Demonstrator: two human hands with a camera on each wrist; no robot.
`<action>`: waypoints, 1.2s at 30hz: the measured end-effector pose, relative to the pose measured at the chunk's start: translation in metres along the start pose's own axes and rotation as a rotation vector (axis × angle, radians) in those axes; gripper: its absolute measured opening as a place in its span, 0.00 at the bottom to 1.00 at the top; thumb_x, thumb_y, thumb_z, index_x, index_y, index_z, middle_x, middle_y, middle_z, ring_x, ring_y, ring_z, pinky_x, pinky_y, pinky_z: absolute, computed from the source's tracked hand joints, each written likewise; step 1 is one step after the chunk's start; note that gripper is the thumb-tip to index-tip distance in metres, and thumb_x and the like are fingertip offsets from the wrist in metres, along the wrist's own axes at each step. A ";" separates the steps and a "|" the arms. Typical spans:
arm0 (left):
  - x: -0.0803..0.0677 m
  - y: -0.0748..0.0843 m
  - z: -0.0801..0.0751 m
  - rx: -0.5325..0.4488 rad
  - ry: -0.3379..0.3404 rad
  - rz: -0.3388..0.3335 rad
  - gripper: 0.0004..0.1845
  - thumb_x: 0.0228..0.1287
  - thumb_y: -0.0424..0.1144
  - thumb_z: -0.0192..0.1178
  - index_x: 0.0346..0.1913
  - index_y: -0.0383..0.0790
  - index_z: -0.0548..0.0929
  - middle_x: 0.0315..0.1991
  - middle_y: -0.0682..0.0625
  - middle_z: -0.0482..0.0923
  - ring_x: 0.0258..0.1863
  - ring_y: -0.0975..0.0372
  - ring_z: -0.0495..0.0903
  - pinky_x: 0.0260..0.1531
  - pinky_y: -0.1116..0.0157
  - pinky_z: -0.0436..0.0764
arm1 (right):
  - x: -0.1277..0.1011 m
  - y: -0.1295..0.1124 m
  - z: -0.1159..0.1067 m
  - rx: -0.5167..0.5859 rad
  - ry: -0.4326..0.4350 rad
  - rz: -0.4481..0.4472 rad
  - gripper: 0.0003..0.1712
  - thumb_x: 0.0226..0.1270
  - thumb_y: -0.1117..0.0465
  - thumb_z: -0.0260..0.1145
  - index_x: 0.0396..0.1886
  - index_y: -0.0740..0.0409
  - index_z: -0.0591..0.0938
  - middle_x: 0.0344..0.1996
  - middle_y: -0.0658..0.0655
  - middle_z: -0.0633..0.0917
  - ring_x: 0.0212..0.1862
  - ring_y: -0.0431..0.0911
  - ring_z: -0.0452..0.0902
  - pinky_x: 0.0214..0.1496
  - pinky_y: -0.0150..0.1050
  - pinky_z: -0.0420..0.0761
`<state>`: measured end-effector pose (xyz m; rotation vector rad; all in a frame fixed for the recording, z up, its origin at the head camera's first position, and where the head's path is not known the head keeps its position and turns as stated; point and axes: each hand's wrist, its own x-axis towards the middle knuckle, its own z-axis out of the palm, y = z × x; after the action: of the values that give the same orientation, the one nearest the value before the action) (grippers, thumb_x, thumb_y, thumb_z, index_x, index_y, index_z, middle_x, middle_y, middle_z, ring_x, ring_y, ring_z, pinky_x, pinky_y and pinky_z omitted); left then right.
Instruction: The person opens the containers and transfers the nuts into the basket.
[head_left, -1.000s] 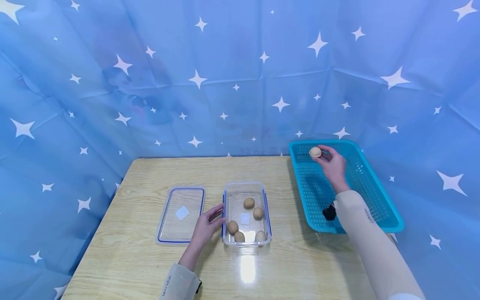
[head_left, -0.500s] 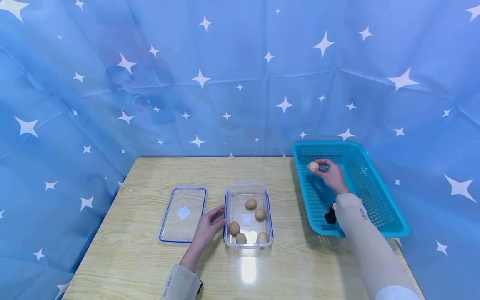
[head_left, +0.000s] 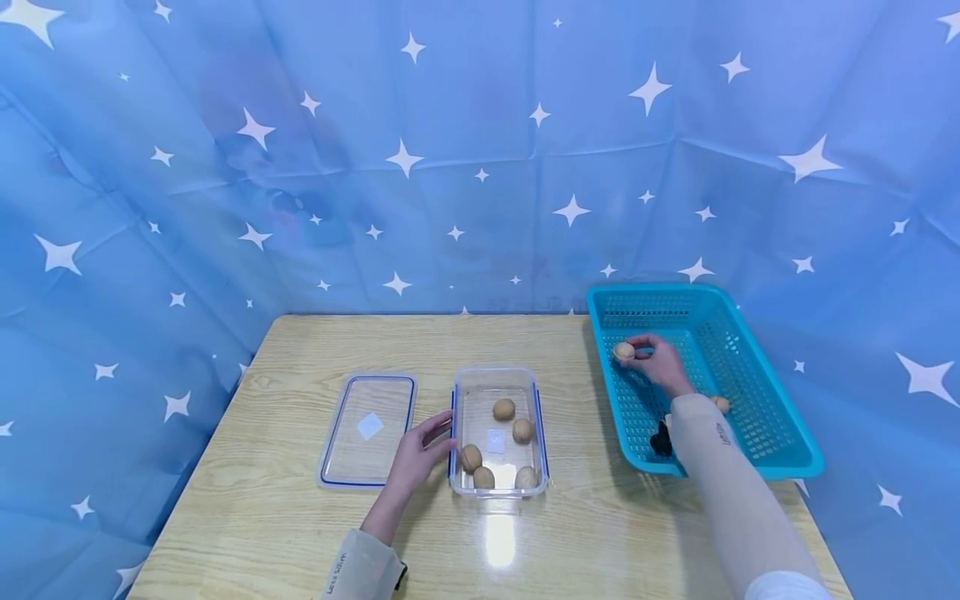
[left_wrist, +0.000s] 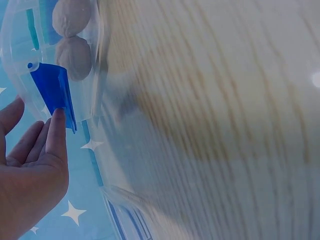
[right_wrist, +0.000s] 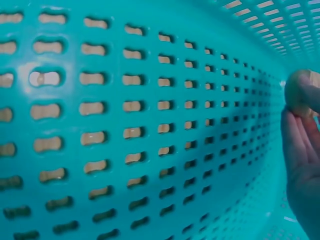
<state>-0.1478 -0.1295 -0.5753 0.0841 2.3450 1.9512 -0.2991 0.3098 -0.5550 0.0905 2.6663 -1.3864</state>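
Observation:
In the head view my right hand point(head_left: 658, 367) is inside the turquoise basket point(head_left: 772, 379), pinching a walnut point(head_left: 623, 352) between thumb and fingers near the basket's left wall. The right wrist view shows that walnut point(right_wrist: 299, 94) at its right edge. Another walnut point(head_left: 721, 404) lies in the basket beside my right sleeve, which hides part of it. My left hand point(head_left: 412, 458), fingers extended, rests against the left side of a clear plastic container point(head_left: 498, 379). One fingertip meets its blue latch point(left_wrist: 52, 90). Several walnuts point(head_left: 504, 409) lie inside the container.
A clear lid point(head_left: 367, 458) with a blue seal lies on the wooden table point(head_left: 315, 542), left of the container. The basket stands at the table's right side. A blue curtain point(head_left: 450, 167) with white stars hangs behind and at both sides.
My right hand has moved nearer to me and lower in the basket with its walnut. A second walnut in the basket has come into view beside the sleeve. The left hand stays in place.

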 end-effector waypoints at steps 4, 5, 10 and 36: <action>0.000 0.000 0.000 0.004 -0.005 0.012 0.26 0.65 0.26 0.61 0.67 0.27 0.72 0.65 0.30 0.73 0.65 0.39 0.74 0.63 0.58 0.81 | -0.001 0.003 0.001 -0.012 -0.016 0.008 0.28 0.72 0.60 0.64 0.67 0.66 0.68 0.64 0.73 0.72 0.66 0.68 0.70 0.68 0.66 0.73; 0.000 0.000 0.000 0.004 -0.007 0.017 0.26 0.65 0.26 0.61 0.66 0.27 0.72 0.65 0.30 0.73 0.65 0.39 0.74 0.63 0.58 0.81 | -0.001 0.003 0.001 -0.015 -0.022 0.008 0.28 0.72 0.60 0.64 0.67 0.66 0.68 0.64 0.73 0.72 0.65 0.68 0.70 0.67 0.66 0.74; 0.000 0.000 -0.001 0.008 -0.013 0.022 0.27 0.65 0.27 0.62 0.67 0.27 0.72 0.65 0.31 0.73 0.65 0.40 0.74 0.63 0.58 0.81 | -0.001 0.007 0.002 -0.043 -0.041 0.025 0.28 0.72 0.60 0.64 0.67 0.65 0.68 0.62 0.72 0.73 0.63 0.65 0.71 0.65 0.64 0.75; 0.001 0.000 0.000 0.004 -0.004 -0.010 0.27 0.64 0.27 0.63 0.67 0.29 0.73 0.65 0.33 0.74 0.66 0.41 0.74 0.66 0.52 0.78 | -0.009 -0.004 -0.003 0.004 -0.072 0.007 0.31 0.74 0.58 0.61 0.70 0.68 0.66 0.68 0.74 0.70 0.70 0.67 0.66 0.71 0.65 0.71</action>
<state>-0.1487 -0.1294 -0.5758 0.0765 2.3425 1.9398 -0.2907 0.3098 -0.5490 0.0490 2.6024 -1.3656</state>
